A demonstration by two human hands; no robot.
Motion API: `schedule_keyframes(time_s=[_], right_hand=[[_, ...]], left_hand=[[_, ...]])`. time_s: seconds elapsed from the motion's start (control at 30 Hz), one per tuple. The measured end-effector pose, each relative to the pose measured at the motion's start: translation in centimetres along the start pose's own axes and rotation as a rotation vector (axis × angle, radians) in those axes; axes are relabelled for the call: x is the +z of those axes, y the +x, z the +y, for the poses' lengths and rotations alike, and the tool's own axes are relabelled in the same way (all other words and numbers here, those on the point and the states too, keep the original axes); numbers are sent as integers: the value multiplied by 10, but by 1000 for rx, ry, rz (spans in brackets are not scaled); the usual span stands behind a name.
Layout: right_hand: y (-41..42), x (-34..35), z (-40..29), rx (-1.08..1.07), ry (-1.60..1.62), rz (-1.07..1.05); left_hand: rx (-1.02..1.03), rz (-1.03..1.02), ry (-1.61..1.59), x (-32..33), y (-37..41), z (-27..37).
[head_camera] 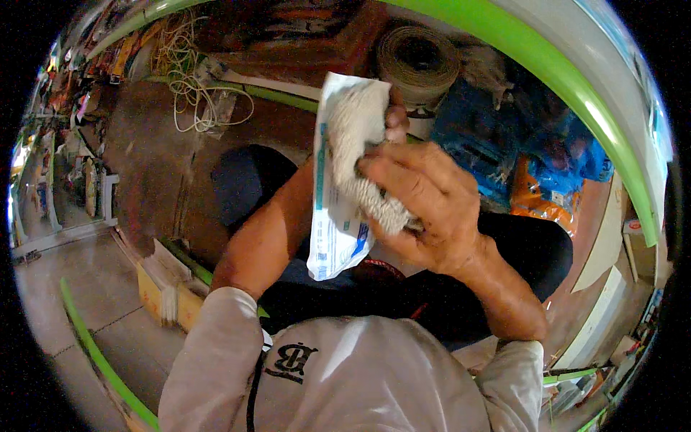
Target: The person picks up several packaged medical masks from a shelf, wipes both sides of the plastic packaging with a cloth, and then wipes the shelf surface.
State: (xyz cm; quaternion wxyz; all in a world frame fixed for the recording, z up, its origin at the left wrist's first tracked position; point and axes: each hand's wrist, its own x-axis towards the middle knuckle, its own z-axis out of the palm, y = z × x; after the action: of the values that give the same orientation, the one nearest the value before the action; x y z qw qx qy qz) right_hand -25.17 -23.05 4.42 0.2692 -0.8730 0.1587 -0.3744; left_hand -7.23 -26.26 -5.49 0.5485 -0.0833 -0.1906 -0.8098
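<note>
A white printed packet (329,237) with green and blue marks is held upright over my lap. My left hand (397,119) is mostly hidden behind it; only some fingers show at its upper right edge, curled round it. Against the packet's face lies a cream-coloured cloth (351,146), bunched at its lower end. My right hand (426,200) has its fingers closed on this cloth and presses it to the packet.
A tangled white cord (194,102) lies at the upper left. Beyond my hands stands a rolled beige strip (418,59). Blue plastic bags (475,135) and an orange packet (545,200) are at the right. A green curved rail (594,119) runs along the upper right.
</note>
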Motion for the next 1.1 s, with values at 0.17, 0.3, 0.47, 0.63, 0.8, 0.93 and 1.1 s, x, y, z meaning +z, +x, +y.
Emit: schedule_keyframes(time_s=[0.17, 0.3, 0.47, 0.63, 0.8, 0.93, 1.1], right_hand=[[7, -10, 20, 319, -260, 167], [8, -13, 23, 352, -291, 141], [14, -6, 0, -11, -158, 85], [11, -1, 14, 266, -252, 122], [-3, 12, 6, 144, -94, -31], [-17, 22, -17, -49, 148, -226], [-6, 27, -17, -14, 301, -101]], left_hand=[[-27, 9, -35, -3, 15, -18], [-25, 18, -42, -5, 20, -23], [10, 54, -31, -7, 13, -19], [63, 130, 46, 0, 3, 1], [133, 244, 153, 9, -12, 23], [162, 288, 189, 11, -16, 31], [213, 261, 199, 17, -31, 41]])
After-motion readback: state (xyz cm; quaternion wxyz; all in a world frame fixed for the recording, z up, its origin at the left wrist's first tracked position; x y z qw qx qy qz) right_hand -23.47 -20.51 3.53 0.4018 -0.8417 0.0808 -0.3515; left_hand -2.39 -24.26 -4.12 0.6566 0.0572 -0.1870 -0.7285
